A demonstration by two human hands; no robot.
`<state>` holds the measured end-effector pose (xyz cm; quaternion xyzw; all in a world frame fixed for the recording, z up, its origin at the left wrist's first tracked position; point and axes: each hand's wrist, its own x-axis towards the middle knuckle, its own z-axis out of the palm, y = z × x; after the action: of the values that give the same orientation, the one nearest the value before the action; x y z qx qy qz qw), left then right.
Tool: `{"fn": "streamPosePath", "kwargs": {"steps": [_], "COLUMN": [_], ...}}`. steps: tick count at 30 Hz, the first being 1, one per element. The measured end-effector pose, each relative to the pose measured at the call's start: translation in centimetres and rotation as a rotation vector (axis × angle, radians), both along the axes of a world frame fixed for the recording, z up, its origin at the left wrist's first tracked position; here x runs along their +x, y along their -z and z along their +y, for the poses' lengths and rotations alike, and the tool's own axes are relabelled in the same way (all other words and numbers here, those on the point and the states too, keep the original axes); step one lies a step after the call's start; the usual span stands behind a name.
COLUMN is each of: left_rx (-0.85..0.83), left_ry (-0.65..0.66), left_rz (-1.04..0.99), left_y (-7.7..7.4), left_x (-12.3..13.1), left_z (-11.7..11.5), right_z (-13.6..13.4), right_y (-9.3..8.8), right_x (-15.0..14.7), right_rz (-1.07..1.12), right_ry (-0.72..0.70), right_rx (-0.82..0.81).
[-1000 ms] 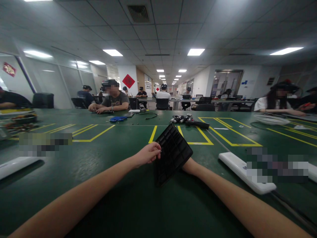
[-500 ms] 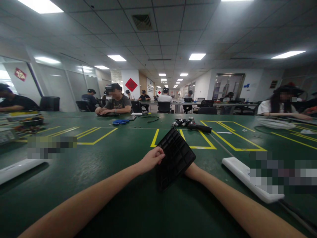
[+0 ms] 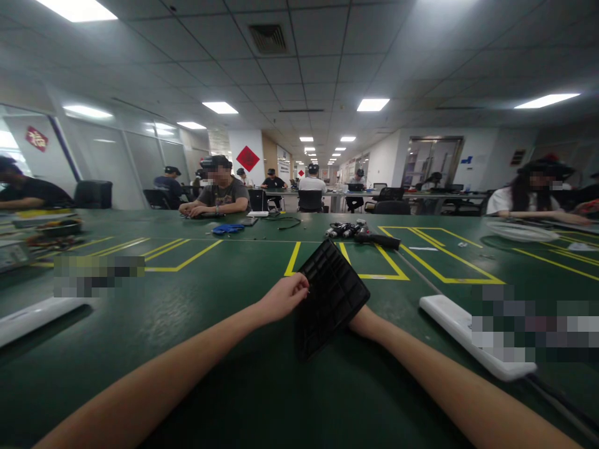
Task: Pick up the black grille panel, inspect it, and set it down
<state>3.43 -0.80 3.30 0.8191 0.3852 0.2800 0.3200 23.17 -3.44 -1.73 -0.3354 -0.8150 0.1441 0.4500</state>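
A black tray (image 3: 333, 293) divided into a grid of small compartments is tilted up above the table, its gridded side towards me. My right hand (image 3: 364, 323) grips it from behind at the lower right edge; the tray hides those fingers. At the tray's left side is my left hand (image 3: 291, 294), closed, with thumb and fingertips pinched together close to the compartments. Whatever the pinch holds is too small to make out. What lies in the dark compartments cannot be told either.
Past the tray on the green table (image 3: 224, 293) lie a bunch of black-and-silver parts (image 3: 346, 229), a black handle-like object (image 3: 380, 241) and a blue item (image 3: 228, 229). White power strips (image 3: 468, 333) flank me, one trailing a cable. Yellow tape marks rectangles. Co-workers sit across the table.
My left hand has shifted very slightly at the tray's left side, its fingers curled a little more. The tray and my right hand are almost where they were.
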Motion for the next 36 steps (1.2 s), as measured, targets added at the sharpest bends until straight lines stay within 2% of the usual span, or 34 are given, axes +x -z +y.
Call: {"fn": "streamPosePath", "kwargs": {"steps": [2, 5, 6, 8, 12, 16, 20, 24, 26, 29, 33, 36], "left_rx": [-0.136, -0.458, -0.529, -0.55, -0.301, -0.038, 0.232, 0.336, 0.359, 0.347, 0.217, 0.12], "left_ry": [-0.045, -0.11, -0.112, -0.102, -0.071, -0.012, -0.047, -0.104, -0.169, -0.384, -0.744, -0.895], "left_rz": [-0.125, -0.361, -0.39, -0.331, -0.067, 0.067, 0.19, 0.273, 0.297, 0.344, 0.496, 0.643], "left_y": [-0.2, -0.2, -0.1, 0.1, 0.5, 0.7, 0.8, 0.6, 0.1, -1.1, -2.7, -3.1], "left_x": [0.1, 0.4, 0.5, 0.6, 0.5, 0.1, -0.1, 0.1, -0.3, -2.6, -8.5, -12.8], "left_z": [0.1, 0.2, 0.2, 0.2, 0.2, 0.5, 0.4, 0.6, 1.3, 3.2, 6.3, 7.7], "right_z": [-0.1, -0.3, -0.4, -0.5, -0.1, 0.5, 0.4, 0.7, 1.3, 2.3, 2.9, 2.9], "right_y": [-0.1, -0.4, -0.5, -0.7, -0.4, 0.3, 0.1, -0.5, -0.6, -0.8, -1.3, -1.2], "right_x": [0.0, 0.1, 0.1, 0.1, 0.0, 0.0, -0.3, -0.2, 0.8, 3.6, 8.1, 10.0], "right_rz": [-0.006, -0.006, -0.001, 0.013, 0.02, 0.067, 0.0, -0.086, -0.13, -0.247, -0.39, -0.516], "right_ry": [-0.008, -0.031, -0.037, -0.043, -0.059, -0.062, -0.086, -0.069, 0.022, 0.309, 0.73, 0.907], "right_rx": [-0.006, -0.037, -0.048, -0.057, -0.047, -0.04, 0.022, 0.033, 0.007, -0.085, -0.152, -0.181]}}
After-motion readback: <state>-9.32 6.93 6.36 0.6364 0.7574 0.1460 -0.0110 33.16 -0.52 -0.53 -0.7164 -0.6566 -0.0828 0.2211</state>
